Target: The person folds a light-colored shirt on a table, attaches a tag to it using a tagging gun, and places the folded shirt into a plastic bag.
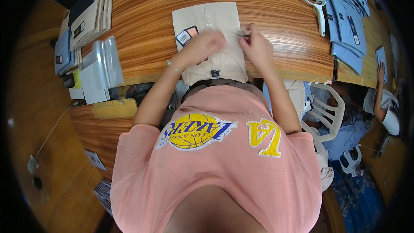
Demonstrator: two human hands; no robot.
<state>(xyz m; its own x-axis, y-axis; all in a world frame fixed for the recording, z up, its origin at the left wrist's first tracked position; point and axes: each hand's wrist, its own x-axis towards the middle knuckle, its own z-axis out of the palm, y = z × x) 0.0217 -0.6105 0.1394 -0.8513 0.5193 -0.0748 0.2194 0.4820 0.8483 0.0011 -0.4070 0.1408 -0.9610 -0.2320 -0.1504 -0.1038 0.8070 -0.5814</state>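
Note:
A folded beige shirt (226, 14) lies on the wooden table in front of me, its buttons toward the far edge. On its left side rests a hang tag (186, 36) with a barcode, partly behind my left wrist. My left hand (207, 45) is over the middle of the shirt, fingers curled and blurred; anything in them is hidden. At the shirt's right edge, my right hand (257, 47) is closed on what looks like small snips (246, 36), their metal tip blurred and pointing left. A thin cord loops across the shirt below my hands.
Folded beige shirts (92, 26) are stacked at the left, near clear plastic bags (108, 62). At the right lie a white lint roller (319, 8) and folded blue shirts (349, 28). A white plastic chair (332, 112) stands below. Another person's hand (381, 71) shows far right.

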